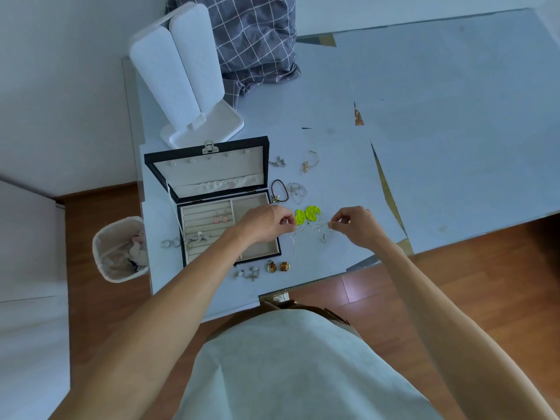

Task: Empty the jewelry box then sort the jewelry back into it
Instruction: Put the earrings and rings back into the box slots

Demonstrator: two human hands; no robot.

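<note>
Nearest us, our left hand (266, 222) and right hand (354, 225) each pinch an end of a thin silver chain tangle (312, 230), strung left to right between them. The jewelry box (212, 189) lies open just left; our forearm hides its near compartments. The chain's shape is hard to make out.

Domestic room, likely a bedroom: pale table (424, 116) on wood-plank floor (454, 283), white walls, checked grey bedding (257, 40) bunched at 12 o'clock, white folding vanity mirror (181, 74) at 11 o'clock, small lined wastebasket (119, 250) at 9 o'clock.
</note>
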